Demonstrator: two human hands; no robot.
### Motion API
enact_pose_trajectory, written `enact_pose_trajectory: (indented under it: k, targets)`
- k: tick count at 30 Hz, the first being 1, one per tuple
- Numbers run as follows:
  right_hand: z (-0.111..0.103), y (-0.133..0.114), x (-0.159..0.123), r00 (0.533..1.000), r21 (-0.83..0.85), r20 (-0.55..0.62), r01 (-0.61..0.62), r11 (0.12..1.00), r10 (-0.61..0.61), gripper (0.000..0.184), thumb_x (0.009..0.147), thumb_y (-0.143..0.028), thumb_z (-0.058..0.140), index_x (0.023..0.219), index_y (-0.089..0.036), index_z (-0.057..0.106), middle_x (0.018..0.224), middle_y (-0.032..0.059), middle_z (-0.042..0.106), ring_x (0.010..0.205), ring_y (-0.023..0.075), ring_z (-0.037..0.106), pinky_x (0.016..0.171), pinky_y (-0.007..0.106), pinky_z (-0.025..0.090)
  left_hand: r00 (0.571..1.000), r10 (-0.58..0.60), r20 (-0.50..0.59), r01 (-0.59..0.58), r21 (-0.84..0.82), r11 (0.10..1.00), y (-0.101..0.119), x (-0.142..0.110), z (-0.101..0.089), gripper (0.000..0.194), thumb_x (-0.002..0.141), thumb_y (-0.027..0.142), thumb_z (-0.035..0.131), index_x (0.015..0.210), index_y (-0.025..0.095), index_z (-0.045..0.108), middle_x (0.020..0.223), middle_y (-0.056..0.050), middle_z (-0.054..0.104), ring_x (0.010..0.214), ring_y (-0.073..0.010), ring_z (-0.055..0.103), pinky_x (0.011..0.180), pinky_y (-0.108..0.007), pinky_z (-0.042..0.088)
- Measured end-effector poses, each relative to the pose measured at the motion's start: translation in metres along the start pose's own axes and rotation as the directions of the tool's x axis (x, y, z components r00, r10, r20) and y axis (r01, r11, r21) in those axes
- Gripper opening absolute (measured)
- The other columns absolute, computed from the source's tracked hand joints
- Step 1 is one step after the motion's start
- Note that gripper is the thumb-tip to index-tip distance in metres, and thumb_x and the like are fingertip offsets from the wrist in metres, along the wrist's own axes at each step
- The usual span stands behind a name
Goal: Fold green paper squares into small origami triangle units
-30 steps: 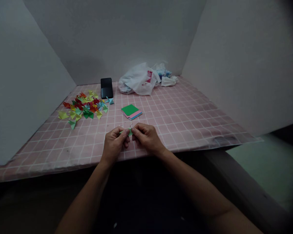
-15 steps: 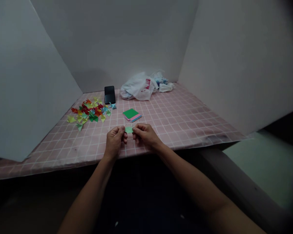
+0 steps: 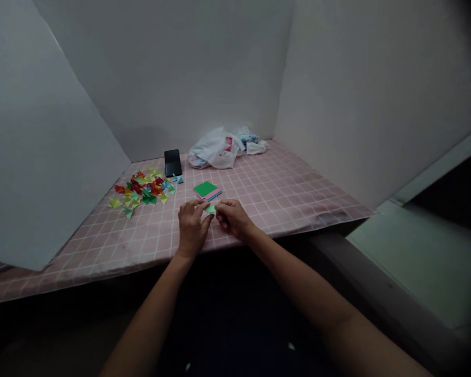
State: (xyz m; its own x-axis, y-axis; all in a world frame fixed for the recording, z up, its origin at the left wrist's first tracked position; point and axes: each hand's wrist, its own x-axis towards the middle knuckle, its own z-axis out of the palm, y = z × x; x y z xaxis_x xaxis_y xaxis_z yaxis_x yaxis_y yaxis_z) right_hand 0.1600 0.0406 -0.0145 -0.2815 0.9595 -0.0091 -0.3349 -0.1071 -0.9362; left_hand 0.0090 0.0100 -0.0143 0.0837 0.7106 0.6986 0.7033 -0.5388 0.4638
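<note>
A small folded piece of green paper sits between my hands, just above the pink checked mat. My right hand pinches its right side, and my left hand holds its left side with the fingertips. Much of the paper is hidden by my fingers. Just beyond my hands lies a stack of square paper sheets, green on top with pink and blue beneath.
Several folded paper triangles in many colours form a pile on the mat to the left. A black phone and a white plastic bag stand at the back. Pale board walls rise on three sides.
The view has tilted and shifted, so the mat sits differently in the frame. My hands have come closer together, and the green paper is now mostly covered by my fingers.
</note>
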Motion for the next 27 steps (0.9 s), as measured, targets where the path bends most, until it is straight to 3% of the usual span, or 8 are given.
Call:
enact_pose_trajectory:
  k: [3,5,7,9,13,17,21,27]
  targets:
    - [0.001,-0.001,-0.001,0.999,0.002,0.048,-0.015,1.000,0.015,0.031,0.073,-0.040,0.070,0.061,-0.019,0.051,0.047,-0.0068,0.050,0.034,0.0049,0.040,0.033,0.018,0.025,0.997,-0.082,-0.014,0.082,-0.024,0.996,-0.001,0.000,0.002,0.009,0.087,0.018,0.066,0.085,0.023,0.073,0.096,-0.009,0.070,0.099,-0.0286,0.060,0.098,-0.045,0.041]
    - [0.002,-0.001,-0.002,0.999,0.021,0.054,0.005,1.000,-0.006,0.036,0.076,-0.049,0.070,0.066,-0.019,0.052,0.051,-0.0069,0.052,0.036,0.0047,0.042,0.035,0.018,0.030,0.966,-0.256,-0.039,0.243,-0.207,0.948,-0.003,0.000,0.000,0.007,0.084,0.023,0.071,0.076,0.022,0.071,0.087,-0.006,0.067,0.091,-0.0249,0.058,0.092,-0.039,0.043]
    - [0.002,0.001,-0.001,0.998,0.030,0.059,0.037,0.999,-0.039,0.039,0.079,-0.055,0.069,0.074,-0.019,0.053,0.056,-0.0067,0.056,0.038,0.0052,0.045,0.036,0.017,0.033,0.893,-0.450,0.032,0.417,-0.438,0.796,-0.006,0.001,-0.004,0.016,0.080,0.031,0.076,0.071,0.020,0.069,0.077,-0.002,0.062,0.081,-0.0198,0.054,0.080,-0.031,0.044]
    - [0.003,0.004,0.001,0.994,-0.006,0.081,0.070,0.998,-0.069,0.039,0.077,-0.053,0.074,0.080,-0.020,0.055,0.061,-0.0069,0.058,0.040,0.0058,0.048,0.036,0.018,0.033,0.842,-0.521,0.139,0.506,-0.537,0.675,-0.010,0.002,-0.007,0.024,0.078,0.038,0.076,0.069,0.018,0.067,0.067,0.002,0.057,0.068,-0.0152,0.050,0.068,-0.027,0.041]
    - [0.003,0.009,0.004,0.983,-0.143,0.169,0.094,0.985,-0.069,0.034,0.076,-0.046,0.077,0.083,-0.019,0.058,0.054,-0.0082,0.054,0.038,0.0057,0.044,0.037,0.018,0.032,0.807,-0.514,0.293,0.573,-0.601,0.558,-0.012,0.003,-0.009,0.031,0.075,0.046,0.075,0.076,0.015,0.070,0.069,0.001,0.062,0.063,-0.0124,0.053,0.065,-0.025,0.043]
    - [0.003,0.009,0.003,0.983,-0.186,0.168,0.106,0.977,-0.074,0.034,0.078,-0.047,0.076,0.080,-0.019,0.057,0.056,-0.0064,0.057,0.041,0.0057,0.044,0.039,0.019,0.032,0.776,-0.476,0.413,0.623,-0.616,0.482,-0.009,0.003,-0.008,0.034,0.073,0.044,0.077,0.085,0.013,0.074,0.077,-0.004,0.070,0.067,-0.0138,0.060,0.071,-0.027,0.048]
    - [0.002,0.007,0.002,0.987,-0.190,0.135,0.117,0.975,-0.092,0.029,0.078,-0.042,0.075,0.082,-0.020,0.057,0.063,-0.0050,0.060,0.044,0.0064,0.046,0.041,0.019,0.035,0.768,-0.467,0.439,0.636,-0.610,0.472,-0.009,0.003,-0.009,0.029,0.074,0.042,0.078,0.079,0.014,0.073,0.073,-0.003,0.068,0.065,-0.0126,0.058,0.066,-0.025,0.046]
    - [0.000,0.005,0.001,0.990,-0.216,0.095,0.123,0.969,-0.105,0.021,0.079,-0.035,0.068,0.076,-0.020,0.054,0.055,-0.0074,0.051,0.044,0.0073,0.044,0.043,0.020,0.033,0.770,-0.468,0.434,0.634,-0.603,0.484,-0.010,0.003,-0.008,0.027,0.076,0.040,0.078,0.074,0.014,0.071,0.067,0.000,0.063,0.062,-0.0112,0.055,0.063,-0.023,0.044]
